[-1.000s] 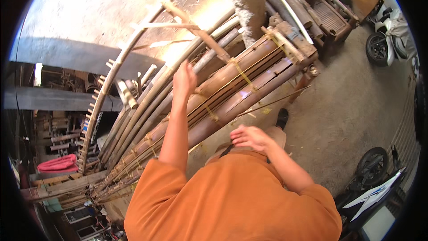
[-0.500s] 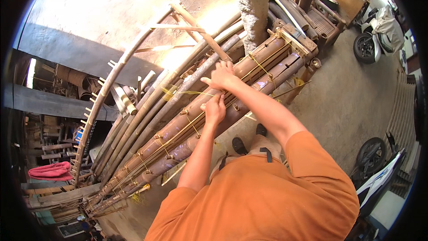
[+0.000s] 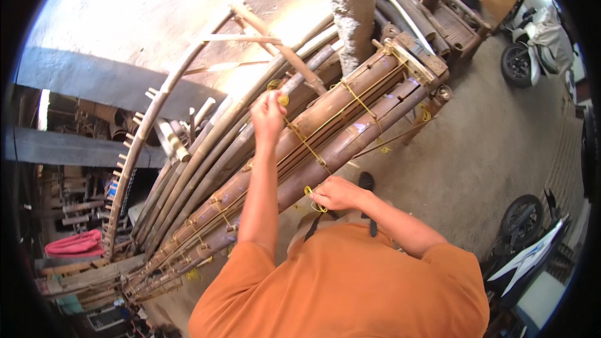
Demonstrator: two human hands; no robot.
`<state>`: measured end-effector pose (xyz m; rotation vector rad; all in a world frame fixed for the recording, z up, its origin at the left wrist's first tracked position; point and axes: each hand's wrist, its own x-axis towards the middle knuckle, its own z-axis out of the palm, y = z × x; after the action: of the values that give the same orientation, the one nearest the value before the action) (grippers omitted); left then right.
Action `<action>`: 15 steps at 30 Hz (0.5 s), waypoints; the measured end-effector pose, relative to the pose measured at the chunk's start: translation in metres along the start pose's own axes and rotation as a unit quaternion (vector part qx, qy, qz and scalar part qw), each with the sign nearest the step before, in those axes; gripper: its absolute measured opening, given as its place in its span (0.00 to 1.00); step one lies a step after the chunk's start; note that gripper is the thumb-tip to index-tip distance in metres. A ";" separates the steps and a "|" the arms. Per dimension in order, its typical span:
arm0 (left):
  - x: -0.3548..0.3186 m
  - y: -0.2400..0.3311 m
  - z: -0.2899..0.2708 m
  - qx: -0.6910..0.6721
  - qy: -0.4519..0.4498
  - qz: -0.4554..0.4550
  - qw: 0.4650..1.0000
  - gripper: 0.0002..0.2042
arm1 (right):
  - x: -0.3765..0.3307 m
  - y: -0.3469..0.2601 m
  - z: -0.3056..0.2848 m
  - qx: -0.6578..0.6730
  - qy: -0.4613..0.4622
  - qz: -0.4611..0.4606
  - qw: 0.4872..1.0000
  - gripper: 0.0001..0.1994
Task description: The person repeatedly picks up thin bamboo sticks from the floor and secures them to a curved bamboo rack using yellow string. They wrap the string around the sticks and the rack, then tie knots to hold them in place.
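Yellow cord (image 3: pixel 302 137) stretches across two long brown bamboo poles (image 3: pixel 383 61), between my two hands. My left hand (image 3: pixel 268 116) is closed on one end of it, over the grey pole behind the bamboo, and a yellow bundle shows at its fingertips. On the near side, close to my body, my right hand (image 3: pixel 340 194) grips the other end, with a yellow loop (image 3: pixel 308 191) poking out beyond the fingers. Other cord ties (image 3: pixel 360 98) cross the poles farther along. Strips and short pegs lie between the poles.
A concrete post (image 3: pixel 350 12) rises beyond the poles. Several more poles and a curved bamboo frame with pegs (image 3: pixel 164 91) lean at the left. A pink cloth (image 3: pixel 75 244) lies at far left. Motorcycles (image 3: pixel 532 56) stand at right on the concrete floor (image 3: pixel 454 150).
My hands, close together at the far pole before, have drawn apart. The left has moved up and away to the left, the right down toward my body, with the cord between them.
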<state>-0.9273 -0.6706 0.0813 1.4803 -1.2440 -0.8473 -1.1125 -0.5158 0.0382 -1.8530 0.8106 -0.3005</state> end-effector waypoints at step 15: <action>-0.129 -0.075 -0.197 0.361 -0.256 -0.019 0.897 0.14 | 0.056 -0.057 0.180 0.793 0.291 0.044 0.533 0.12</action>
<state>-0.7524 -0.4988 0.0528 1.9258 -2.0896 -0.8756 -0.9498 -0.4095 0.0034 0.1138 0.5715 -1.1533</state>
